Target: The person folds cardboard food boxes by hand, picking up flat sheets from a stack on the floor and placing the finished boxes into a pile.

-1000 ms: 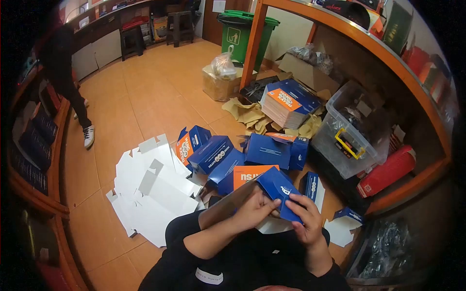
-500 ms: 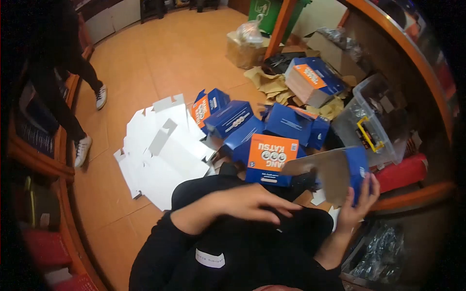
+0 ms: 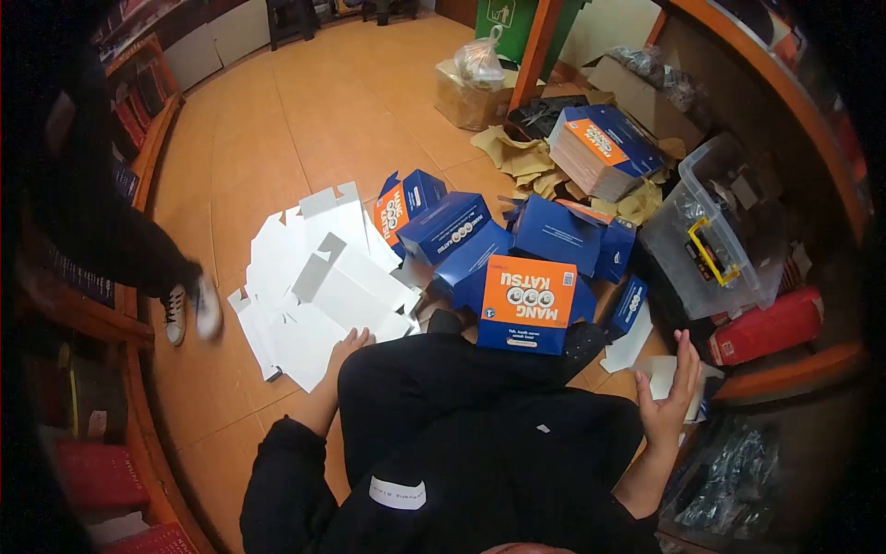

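My left hand [image 3: 349,351] is at the near edge of a pile of flat white carton blanks [image 3: 318,277], fingers stretched out and partly hidden against the pile. My right hand [image 3: 672,392] is held up at the right with its fingers spread and nothing in its grasp. Close beyond it lies a white carton piece [image 3: 657,371]. Farther off, a small blue carton [image 3: 630,303] shows a white flap. An orange and blue Mang Katsu box [image 3: 524,305] stands just past my legs, in front of several more blue boxes [image 3: 452,231].
A clear plastic bin [image 3: 701,240] with a yellow latch stands at the right, above a red package [image 3: 771,328]. Behind are a stack of printed cartons [image 3: 604,148], crumpled brown paper [image 3: 517,159] and a bagged box [image 3: 471,92]. A person's shoes [image 3: 205,309] are at the left, beside shelves.
My right hand has let go of the blue carton it held. My left hand has moved left from over my lap to the white blanks. The person at left has stepped nearer.
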`<state>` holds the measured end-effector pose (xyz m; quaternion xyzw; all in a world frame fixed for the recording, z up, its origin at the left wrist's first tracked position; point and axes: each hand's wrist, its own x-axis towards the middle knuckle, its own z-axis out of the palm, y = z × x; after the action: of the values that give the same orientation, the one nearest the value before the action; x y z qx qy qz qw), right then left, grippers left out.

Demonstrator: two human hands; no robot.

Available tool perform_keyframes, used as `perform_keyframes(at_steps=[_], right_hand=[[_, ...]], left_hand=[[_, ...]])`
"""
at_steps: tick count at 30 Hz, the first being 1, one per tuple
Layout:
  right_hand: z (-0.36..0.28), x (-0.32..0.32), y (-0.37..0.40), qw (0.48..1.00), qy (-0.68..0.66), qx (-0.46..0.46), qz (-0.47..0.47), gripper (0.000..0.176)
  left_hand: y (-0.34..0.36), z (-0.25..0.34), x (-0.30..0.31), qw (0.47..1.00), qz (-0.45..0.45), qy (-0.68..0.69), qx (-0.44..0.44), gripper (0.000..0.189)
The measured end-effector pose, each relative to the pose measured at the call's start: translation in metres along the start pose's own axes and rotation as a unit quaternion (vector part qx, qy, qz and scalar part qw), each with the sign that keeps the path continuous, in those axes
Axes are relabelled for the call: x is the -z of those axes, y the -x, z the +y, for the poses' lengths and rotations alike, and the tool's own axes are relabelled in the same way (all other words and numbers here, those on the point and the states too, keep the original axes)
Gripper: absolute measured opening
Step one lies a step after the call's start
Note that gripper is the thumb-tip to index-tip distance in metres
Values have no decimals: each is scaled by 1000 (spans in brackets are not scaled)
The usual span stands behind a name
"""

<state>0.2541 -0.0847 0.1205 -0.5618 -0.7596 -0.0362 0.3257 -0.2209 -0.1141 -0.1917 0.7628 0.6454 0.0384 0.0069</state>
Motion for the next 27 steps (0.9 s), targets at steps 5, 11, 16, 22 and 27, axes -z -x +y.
perform_keyframes(at_steps=[5,11,16,22,27], right_hand=[[0,-1,-1,999,-34,12,-16,70],[5,-1,6,996,-82,20,-7,67],[8,-2,9,995,-95,12,-8,69],[2,-1,8,992,-126,22,-11,66],[4,2,10,993,-116,11,-6,65]], left_hand=[[13,-11,-56,999,43,1,-22,39],[20,-3,-31,980,-27,188,57,34],[-16,19,54,959,-124,199,159,29],[-39,24,40,980,-80,131,124,32],[-42,18,32,975,-2,178,132,35]])
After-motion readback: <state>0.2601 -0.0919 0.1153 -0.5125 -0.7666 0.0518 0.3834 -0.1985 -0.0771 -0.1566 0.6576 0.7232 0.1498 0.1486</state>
